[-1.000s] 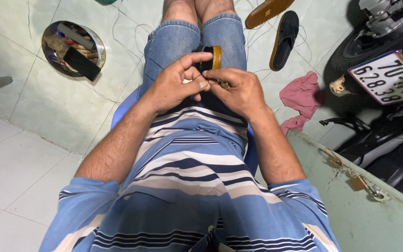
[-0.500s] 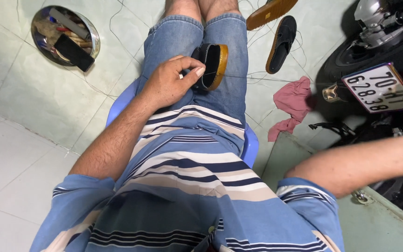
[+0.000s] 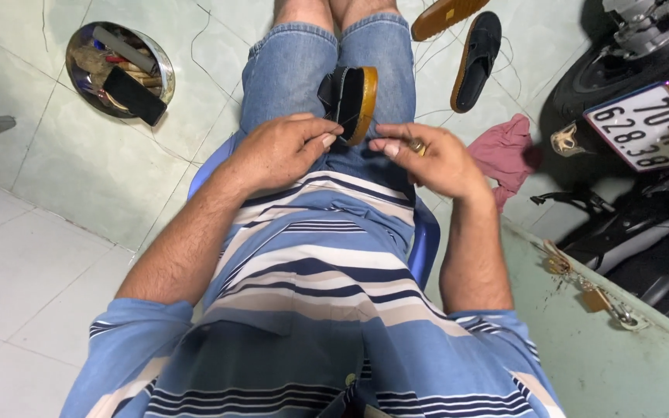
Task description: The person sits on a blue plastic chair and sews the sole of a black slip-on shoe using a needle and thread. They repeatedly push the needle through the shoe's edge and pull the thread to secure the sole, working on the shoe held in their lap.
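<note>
Between my two sets of fingertips, on the lap of the denim shorts (image 3: 288, 70), I am seeing a black sandal with a tan sole (image 3: 351, 99) standing on its edge, sole side turned toward my right. My left hand (image 3: 280, 151) is curling in toward it, thumb and forefinger pinched together right at the near end of the sandal, touching its black upper; whether something thin is being held in that pinch I cannot tell. My right hand (image 3: 431, 159) is sitting just beside the sandal's sole edge, its fingers bent and drawn together, the fingertips pointing toward the left hand and lying close to the sandal without clearly gripping it; a ring (image 3: 416, 145) is showing on one finger. Both hands are resting low over the striped blue shirt (image 3: 327, 263), and a blue plastic chair (image 3: 426, 240) is peeking out under my right forearm. Beyond the fingertips, well past the knees, a second black sandal (image 3: 475, 58) is lying on the pale green tiled floor (image 3: 71, 166) beside a loose tan sole (image 3: 447, 17). Off to the far side of my left fingers, a round metal bowl (image 3: 164, 73) is holding tools and a dark block. Out past my right fingers, a pink cloth (image 3: 509, 151) is lying crumpled near the rear of a parked motorbike (image 3: 644, 193).
</note>
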